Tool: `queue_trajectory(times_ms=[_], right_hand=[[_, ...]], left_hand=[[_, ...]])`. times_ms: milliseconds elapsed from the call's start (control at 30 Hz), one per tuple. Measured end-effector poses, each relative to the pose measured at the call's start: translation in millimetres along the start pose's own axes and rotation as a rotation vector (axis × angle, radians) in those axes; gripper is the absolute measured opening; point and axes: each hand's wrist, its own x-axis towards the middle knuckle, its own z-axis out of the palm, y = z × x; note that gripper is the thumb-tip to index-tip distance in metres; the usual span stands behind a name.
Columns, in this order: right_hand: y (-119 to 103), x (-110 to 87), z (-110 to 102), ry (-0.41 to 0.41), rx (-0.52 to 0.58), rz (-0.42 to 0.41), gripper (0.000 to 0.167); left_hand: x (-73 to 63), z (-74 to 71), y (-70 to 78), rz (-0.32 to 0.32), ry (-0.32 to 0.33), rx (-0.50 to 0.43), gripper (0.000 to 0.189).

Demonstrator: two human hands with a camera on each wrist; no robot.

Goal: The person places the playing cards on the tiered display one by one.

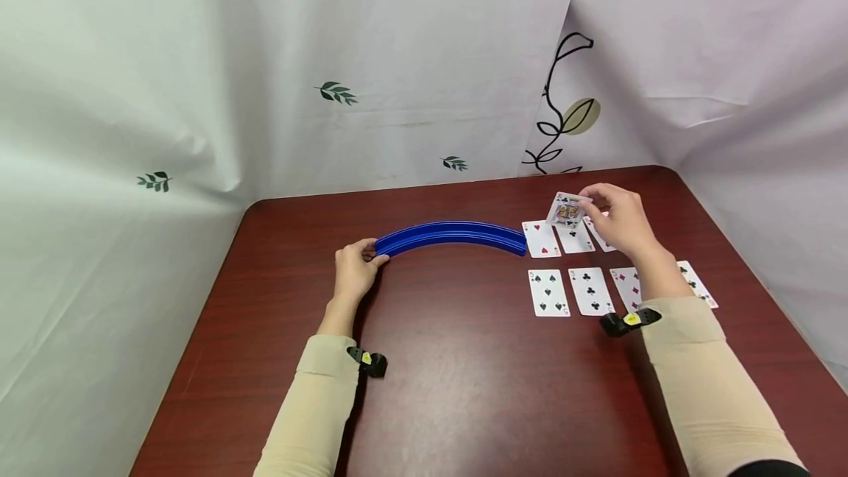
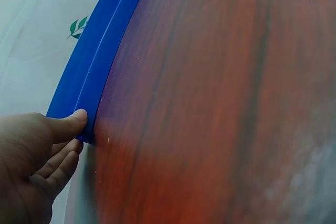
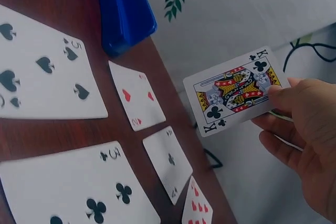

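My left hand (image 1: 354,269) pinches the left end of a curved blue card holder (image 1: 450,231), thumb on its front face in the left wrist view. The holder's slots show no cards, and its right end meets the two of hearts (image 1: 541,240). Over the far row, my right hand (image 1: 620,221) pinches a king of clubs (image 3: 239,92) by one short edge, thumb on its face. The raised king overlaps a club card (image 1: 576,239) in the head view. A red card (image 3: 198,205) beside that one is partly hidden by my right hand.
Nearer me lies a second row: the five of spades (image 1: 549,293), a club card (image 1: 592,291), a diamond card (image 1: 625,285) partly behind my right arm, and another black card (image 1: 697,284). White curtains (image 1: 424,65) hang behind the brown table (image 1: 464,374).
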Motion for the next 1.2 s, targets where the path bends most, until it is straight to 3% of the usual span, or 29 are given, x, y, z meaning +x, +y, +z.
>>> queue_trajectory(times_ms=[1200], right_hand=[[-48.0, 27.1, 43.2, -0.055, 0.127, -0.102, 0.009]], left_hand=[[0.0, 0.6, 0.0, -0.008, 0.005, 0.0, 0.031]])
